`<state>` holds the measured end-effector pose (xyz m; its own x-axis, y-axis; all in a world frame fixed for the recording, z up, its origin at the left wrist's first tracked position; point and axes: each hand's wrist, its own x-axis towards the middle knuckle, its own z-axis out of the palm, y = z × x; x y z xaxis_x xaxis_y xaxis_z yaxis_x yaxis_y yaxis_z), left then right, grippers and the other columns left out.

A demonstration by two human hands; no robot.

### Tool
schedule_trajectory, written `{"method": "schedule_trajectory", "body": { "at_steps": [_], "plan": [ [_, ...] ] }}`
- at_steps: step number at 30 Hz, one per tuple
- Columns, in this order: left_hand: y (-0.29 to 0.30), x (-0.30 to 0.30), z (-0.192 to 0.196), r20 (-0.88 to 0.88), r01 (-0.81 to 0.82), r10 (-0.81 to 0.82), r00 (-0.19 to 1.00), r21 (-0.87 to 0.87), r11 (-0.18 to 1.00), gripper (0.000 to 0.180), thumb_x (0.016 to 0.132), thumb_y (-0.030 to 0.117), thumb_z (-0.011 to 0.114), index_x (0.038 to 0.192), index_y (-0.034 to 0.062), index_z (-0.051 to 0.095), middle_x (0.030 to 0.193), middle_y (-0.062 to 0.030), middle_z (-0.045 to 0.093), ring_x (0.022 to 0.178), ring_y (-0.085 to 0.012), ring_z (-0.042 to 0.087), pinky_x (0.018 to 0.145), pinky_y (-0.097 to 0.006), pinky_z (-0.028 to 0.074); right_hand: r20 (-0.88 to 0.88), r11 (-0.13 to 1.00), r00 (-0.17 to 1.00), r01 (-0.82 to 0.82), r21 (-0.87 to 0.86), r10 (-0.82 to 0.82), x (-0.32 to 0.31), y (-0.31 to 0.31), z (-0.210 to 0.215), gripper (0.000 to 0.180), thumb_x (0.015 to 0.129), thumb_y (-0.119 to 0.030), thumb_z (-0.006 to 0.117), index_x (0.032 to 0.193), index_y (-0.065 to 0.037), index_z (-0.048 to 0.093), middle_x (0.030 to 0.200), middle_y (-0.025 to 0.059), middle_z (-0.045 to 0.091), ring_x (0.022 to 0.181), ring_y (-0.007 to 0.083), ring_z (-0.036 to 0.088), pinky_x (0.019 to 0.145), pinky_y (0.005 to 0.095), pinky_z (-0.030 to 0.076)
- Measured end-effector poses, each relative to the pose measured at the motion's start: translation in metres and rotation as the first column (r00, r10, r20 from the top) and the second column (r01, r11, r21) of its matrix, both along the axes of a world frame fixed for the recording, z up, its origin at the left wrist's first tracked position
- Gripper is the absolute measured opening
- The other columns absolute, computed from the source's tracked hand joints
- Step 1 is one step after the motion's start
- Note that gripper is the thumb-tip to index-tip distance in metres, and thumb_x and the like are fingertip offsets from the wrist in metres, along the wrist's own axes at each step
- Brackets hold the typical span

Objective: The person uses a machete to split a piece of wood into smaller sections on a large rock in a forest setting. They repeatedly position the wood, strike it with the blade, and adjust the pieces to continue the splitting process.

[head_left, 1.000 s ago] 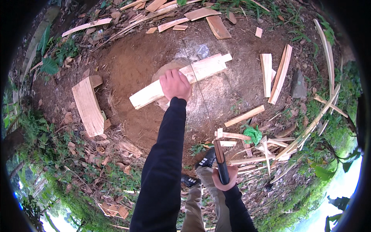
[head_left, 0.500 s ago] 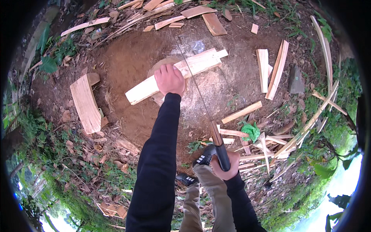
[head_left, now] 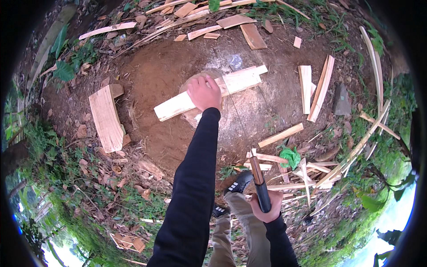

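A pale wooden board point(head_left: 178, 105) lies slanted across a round stump point(head_left: 191, 119), mostly covered by the board. My left hand point(head_left: 204, 93) grips the board near its middle, fingers closed over its far edge. In my right hand point(head_left: 273, 208), down by my leg, is the dark handle of a handsaw point(head_left: 255, 168). The saw's thin blade runs away from me and crosses the board just right of my left hand. At its right end the board narrows to a short tongue point(head_left: 262, 69).
Sawdust point(head_left: 235, 107) covers the soil right of the stump. A wide plank piece point(head_left: 105, 118) sits at the left. Two upright-lying strips, a grey stone point(head_left: 341, 100), a green plastic scrap point(head_left: 291, 157) and a pile of offcuts point(head_left: 307, 178) are at the right. My shoe point(head_left: 239, 182) is near the saw handle.
The saw has been drawn back toward me, so less blade reaches past the board. My left hand still holds the board. The whole view has shifted slightly.
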<state>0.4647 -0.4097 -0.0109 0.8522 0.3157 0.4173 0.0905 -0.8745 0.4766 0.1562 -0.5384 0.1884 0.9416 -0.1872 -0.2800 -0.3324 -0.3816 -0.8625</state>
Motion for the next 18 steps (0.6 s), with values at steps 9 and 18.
{"method": "schedule_trajectory", "body": {
  "at_steps": [9, 18],
  "plan": [
    [0.003, -0.001, 0.004, -0.122, 0.028, -0.02, 0.992, 0.07, 0.997, 0.026, 0.091, 0.024, 0.05, 0.076, 0.0035, 0.055, 0.086, -0.0176, 0.056, 0.088, -0.0373, 0.052, 0.08, -0.048, 0.039, -0.099, 0.999, 0.995, -0.029, -0.041, 0.025, 0.035, 0.003, 0.044, 0.019, 0.072, -0.002, 0.067, 0.059, -0.003, 0.054, 0.048, 0.0065, 0.05, 0.04, 0.0148, 0.05, 0.044, 0.0287, 0.04],
    [0.002, 0.002, 0.004, -0.175, 0.022, -0.01, 0.985, 0.071, 0.997, 0.024, 0.091, 0.025, 0.05, 0.083, 0.0039, 0.057, 0.089, -0.0159, 0.054, 0.089, -0.0344, 0.052, 0.084, -0.046, 0.038, -0.113, 0.998, 0.992, -0.054, 0.017, 0.056, 0.067, 0.009, 0.034, 0.015, 0.073, -0.004, 0.068, 0.063, -0.001, 0.058, 0.051, 0.0027, 0.051, 0.045, 0.0093, 0.05, 0.045, 0.0276, 0.039]
  ]
}}
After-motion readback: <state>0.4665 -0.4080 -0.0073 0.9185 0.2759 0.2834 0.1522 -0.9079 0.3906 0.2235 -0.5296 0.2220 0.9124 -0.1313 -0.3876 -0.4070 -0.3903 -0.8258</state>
